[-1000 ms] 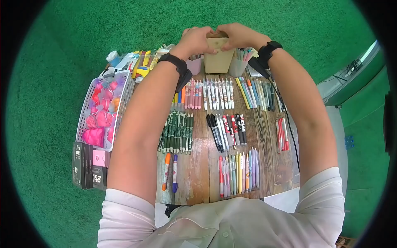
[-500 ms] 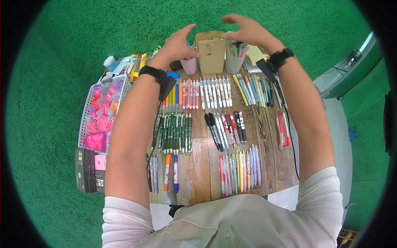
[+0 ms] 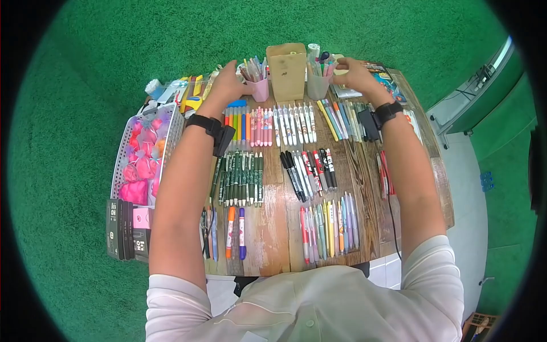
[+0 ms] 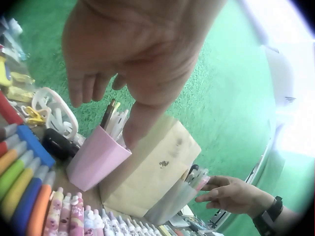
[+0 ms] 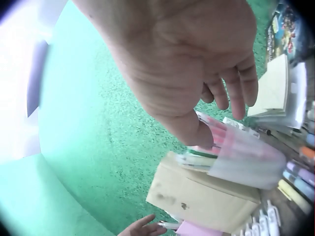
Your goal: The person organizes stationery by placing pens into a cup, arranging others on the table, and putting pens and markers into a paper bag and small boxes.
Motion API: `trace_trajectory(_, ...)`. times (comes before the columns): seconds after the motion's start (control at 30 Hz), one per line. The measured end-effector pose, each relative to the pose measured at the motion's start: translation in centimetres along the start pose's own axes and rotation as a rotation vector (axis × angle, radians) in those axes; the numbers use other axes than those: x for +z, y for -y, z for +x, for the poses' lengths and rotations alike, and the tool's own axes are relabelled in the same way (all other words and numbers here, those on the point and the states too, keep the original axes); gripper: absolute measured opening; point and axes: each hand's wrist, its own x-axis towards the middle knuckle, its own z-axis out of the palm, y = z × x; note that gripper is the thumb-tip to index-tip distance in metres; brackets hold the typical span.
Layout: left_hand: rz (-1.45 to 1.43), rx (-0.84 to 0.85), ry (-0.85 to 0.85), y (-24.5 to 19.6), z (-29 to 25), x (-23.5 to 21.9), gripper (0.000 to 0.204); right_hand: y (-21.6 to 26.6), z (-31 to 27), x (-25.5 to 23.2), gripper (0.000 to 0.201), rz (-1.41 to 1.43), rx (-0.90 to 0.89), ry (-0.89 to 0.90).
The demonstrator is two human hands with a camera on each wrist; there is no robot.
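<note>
At the table's far edge a tan paper-like box (image 3: 287, 74) stands between two pen cups. My left hand (image 3: 226, 88) is beside the pink cup (image 3: 258, 90), fingers spread; in the left wrist view its thumb reaches the rim of the pink cup (image 4: 96, 160), and contact is unclear. My right hand (image 3: 356, 80) is at the right side of the translucent cup (image 3: 318, 86). In the right wrist view the thumb lies over the pens at the mouth of the translucent cup (image 5: 246, 160), the other fingers extended. Both cups hold several pens.
Rows of pens, including dark green pens (image 3: 242, 179), white pens (image 3: 295, 124) and pastel pens (image 3: 333, 228), lie across the wooden table (image 3: 273, 228). A white basket (image 3: 121, 149) of pink pouches and black boxes (image 3: 121, 228) stand at the left. Papers and a colourful booklet (image 3: 390, 85) lie at back right.
Both hands have come away from the top of the tan box and moved down and outward to the two cups. The box stands upright between them.
</note>
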Motion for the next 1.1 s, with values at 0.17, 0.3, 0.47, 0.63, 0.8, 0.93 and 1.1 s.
trace_trajectory(0.17,-0.060,-0.069,0.005,0.7,0.5,2.3,0.117,-1.1,0.7,3.1,0.079,0.155,0.062,0.086)
trace_trajectory(0.3,-0.139,-0.099,0.052,0.9,1.1,3.1,0.119,-2.7,1.6,4.7,0.070,0.189,0.045,0.062)
trace_trajectory(0.47,-0.163,-0.077,0.049,0.9,1.1,3.5,0.118,-2.6,1.8,5.2,0.074,0.150,0.070,0.042)
trace_trajectory(0.63,-0.265,-0.078,0.104,1.2,1.5,3.9,0.117,-3.2,2.0,6.0,0.080,0.072,0.067,-0.005)
trace_trajectory(0.8,-0.287,-0.102,0.047,-0.1,0.4,3.6,0.117,-3.2,2.1,6.4,0.082,0.027,0.043,-0.050)
trace_trajectory(0.93,-0.335,-0.083,0.004,0.0,0.4,4.1,0.117,-1.8,1.0,6.3,0.083,0.099,0.058,-0.042)
trace_trajectory(1.1,-0.332,-0.037,-0.152,-0.2,0.4,5.1,0.080,-1.3,0.5,6.5,0.073,0.012,0.061,-0.093)
